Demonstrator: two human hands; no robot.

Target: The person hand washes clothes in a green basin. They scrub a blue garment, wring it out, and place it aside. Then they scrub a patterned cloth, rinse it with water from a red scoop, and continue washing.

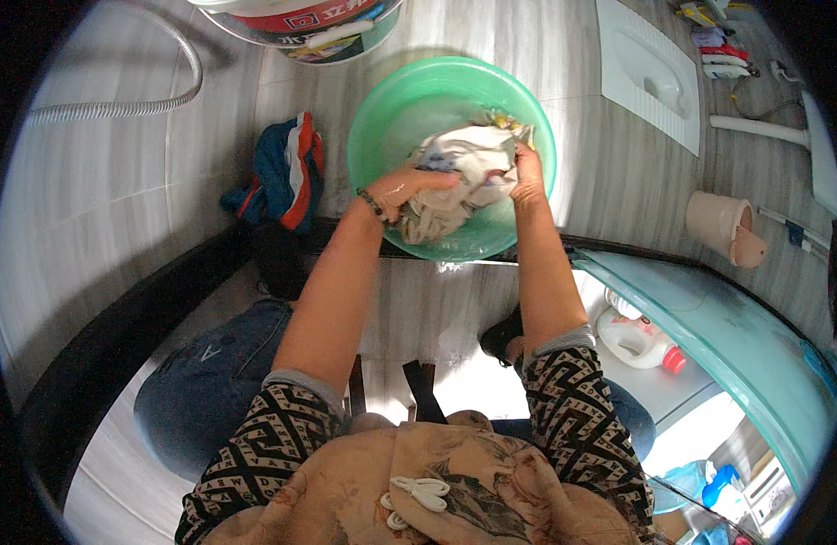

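A round green plastic basin (384,102) stands on the floor in front of me, with cloudy water in it. Inside lies a wet, bunched white cloth (469,146) with coloured patches. My left hand (408,187), with a bead bracelet at the wrist, presses on the cloth's near left side, thumb stretched across it; its fingers are mostly hidden by the fabric. At the cloth's right edge, my right hand (527,170) grips a fold of it, close to the basin's right wall.
A blue, white and orange garment (289,170) lies left of the basin. Beyond stands a large paint bucket (309,27), near a grey corrugated hose (180,88). Rightward are a squat toilet (650,75), a pink bucket (718,221), a glass panel (718,320) and a white detergent jug (630,337).
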